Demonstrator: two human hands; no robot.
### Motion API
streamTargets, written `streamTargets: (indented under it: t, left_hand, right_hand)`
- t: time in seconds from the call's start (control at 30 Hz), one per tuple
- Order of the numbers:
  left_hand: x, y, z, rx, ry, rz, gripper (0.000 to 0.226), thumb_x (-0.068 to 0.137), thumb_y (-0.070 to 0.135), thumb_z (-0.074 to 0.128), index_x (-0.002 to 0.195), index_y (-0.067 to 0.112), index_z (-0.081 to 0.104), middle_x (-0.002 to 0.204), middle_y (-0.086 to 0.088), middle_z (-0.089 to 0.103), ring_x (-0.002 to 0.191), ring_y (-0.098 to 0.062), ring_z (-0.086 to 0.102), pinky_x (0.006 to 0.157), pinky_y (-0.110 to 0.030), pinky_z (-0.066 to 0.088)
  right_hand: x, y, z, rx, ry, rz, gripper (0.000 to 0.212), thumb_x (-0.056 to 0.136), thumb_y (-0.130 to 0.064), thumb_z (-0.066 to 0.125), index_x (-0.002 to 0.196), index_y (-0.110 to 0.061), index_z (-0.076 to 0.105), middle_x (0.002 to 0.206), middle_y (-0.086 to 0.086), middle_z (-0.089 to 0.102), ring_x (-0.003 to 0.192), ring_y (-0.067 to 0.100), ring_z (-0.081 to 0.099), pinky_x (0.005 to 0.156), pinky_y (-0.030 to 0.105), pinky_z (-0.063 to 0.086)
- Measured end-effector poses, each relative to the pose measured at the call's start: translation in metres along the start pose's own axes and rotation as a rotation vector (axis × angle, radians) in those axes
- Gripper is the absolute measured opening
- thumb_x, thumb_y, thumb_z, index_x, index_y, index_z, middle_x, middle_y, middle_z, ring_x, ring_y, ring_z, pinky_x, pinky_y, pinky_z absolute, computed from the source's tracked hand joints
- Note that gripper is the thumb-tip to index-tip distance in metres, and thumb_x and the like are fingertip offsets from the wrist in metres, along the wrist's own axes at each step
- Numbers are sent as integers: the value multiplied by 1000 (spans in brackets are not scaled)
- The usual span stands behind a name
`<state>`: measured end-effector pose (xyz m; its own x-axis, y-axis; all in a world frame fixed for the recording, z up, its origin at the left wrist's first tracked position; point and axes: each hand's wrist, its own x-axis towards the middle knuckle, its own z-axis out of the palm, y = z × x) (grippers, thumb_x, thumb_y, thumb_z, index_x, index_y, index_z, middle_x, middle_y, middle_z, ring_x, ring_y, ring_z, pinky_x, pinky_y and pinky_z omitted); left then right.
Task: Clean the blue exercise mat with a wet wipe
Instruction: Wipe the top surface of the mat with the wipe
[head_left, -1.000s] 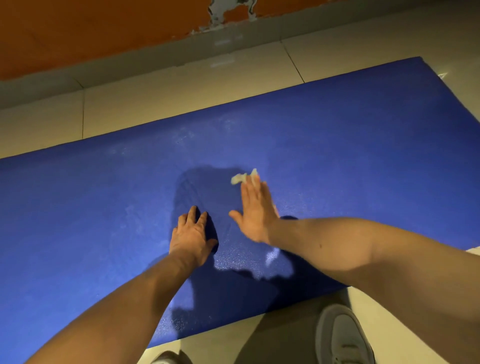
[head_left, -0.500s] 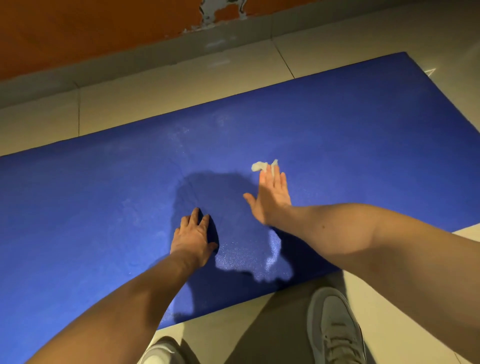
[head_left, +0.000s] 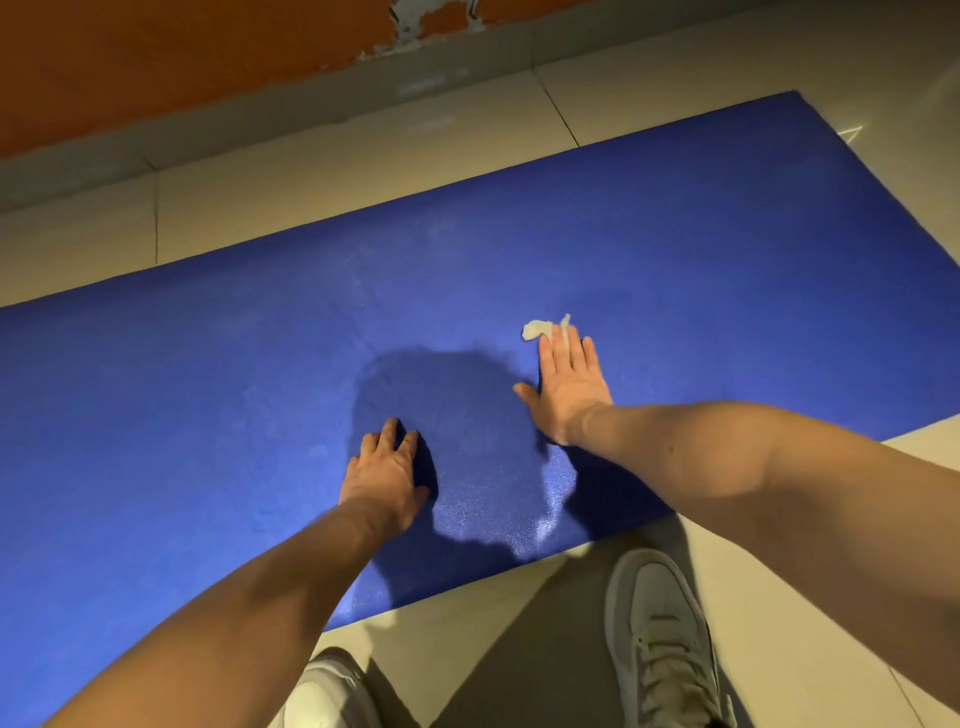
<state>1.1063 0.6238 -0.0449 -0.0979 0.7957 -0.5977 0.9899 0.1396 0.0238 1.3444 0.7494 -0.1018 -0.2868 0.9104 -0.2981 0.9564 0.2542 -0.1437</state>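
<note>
Item 1, wet wipe (head_left: 540, 329): small, pale, crumpled; it lay on the mat's upper surface, about midway across the width; partly covered by the right hand's fingertips, with a bunched end showing just beyond and to the left of them.

Item 2, blue exercise mat (head_left: 727, 249): unrolled flat on the floor, running diagonally across our view; one far corner was visible at the right; we noted a pale glint near the near edge, which may have been moisture, though the dim light kept us from being sure; a dark shadow (head_left: 457, 405) fell between the two hands.

Item 3, right hand (head_left: 571, 387): palm down, fingers straight and close together, curled round nothing; it pressed the wipe flat beneath the fingers; we judged this suited to spreading pressure and dragging the wipe over a broad surface.

Item 4, left hand (head_left: 384, 475): flat on the mat nearer its near edge, fingers spread and relaxed, holding nothing, well apart from the wipe; we judged it placed there to bear weight and pin the mat against sliding.

Item 5, floor (head_left: 337, 171): pale tiles all round the mat; a pale shoe (head_left: 660, 639) and a second shoe (head_left: 327, 696) stood just off the near edge, keeping soles off the surface being cleaned.

Item 6, wall (head_left: 156, 52): orange, above grey skirting (head_left: 260, 117); one patch of paint was chipped.
</note>
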Motion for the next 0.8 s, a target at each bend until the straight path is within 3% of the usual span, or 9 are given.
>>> streamTargets:
  t: [0.1,0.17,0.33,0.43,0.53,0.6,0.67,0.73,0.8]
  left_hand:
    - [-2,0,1,-12,1,4,87,93,46,64,160,20,15,166,-5,4,146,-32,16,118,-44,28]
    - [-4,1,1,-28,-3,3,88,92,47,64,159,20,15,166,-5,4,146,-33,15,118,-45,27]
    - [-6,4,3,-32,-11,-5,89,92,49,63,160,20,13,166,-5,3,146,-33,14,118,-44,26]
    - [-8,7,4,-34,-14,0,87,92,47,63,160,19,14,166,-5,3,146,-33,16,118,-44,26]
    - [-12,9,7,-32,-22,14,86,93,47,63,159,20,16,165,-5,3,144,-33,17,118,-45,28]
    - [-14,9,9,-21,-24,25,86,93,48,62,159,19,16,165,-5,4,144,-32,18,117,-44,29]
    - [-15,8,10,-13,-27,31,86,92,49,62,159,19,16,165,-5,4,144,-32,18,117,-44,29]
    - [-16,9,10,-11,-33,34,86,92,49,62,159,19,17,165,-5,5,144,-32,18,117,-43,29]
    - [-17,10,11,-16,-43,35,86,92,49,62,159,20,17,165,-5,5,143,-32,18,117,-43,30]
  right_hand:
    - [-12,-20,11,93,44,60,94,98,-63,35,159,0,0,167,17,-6,153,37,-18,125,51,-2]
    - [-39,-44,21,110,101,-58,93,95,-62,42,157,-1,9,163,11,8,154,38,-8,124,53,8]
    - [-95,-66,52,-68,-5,-335,91,96,-67,10,159,-2,-5,165,22,-16,150,40,-26,124,54,-1]
    - [-74,-41,39,-194,79,-433,84,100,-61,20,160,-1,12,168,19,4,154,38,-10,123,53,6]
    - [-46,-7,13,18,74,-255,72,98,-49,49,152,-13,19,160,9,16,155,31,-4,123,51,10]
    - [-35,0,11,62,39,-57,83,101,-54,42,159,-7,6,167,17,-2,154,34,-13,125,51,1]
    - [-37,-8,15,94,63,32,89,99,-60,37,159,0,7,167,19,-2,154,38,-13,125,52,1]
    - [-56,-28,16,153,118,16,88,95,-59,47,155,-2,17,161,8,14,154,36,-5,125,50,8]
    - [-85,-51,30,29,124,-118,93,97,-63,36,157,3,9,164,12,7,153,40,-10,124,53,4]
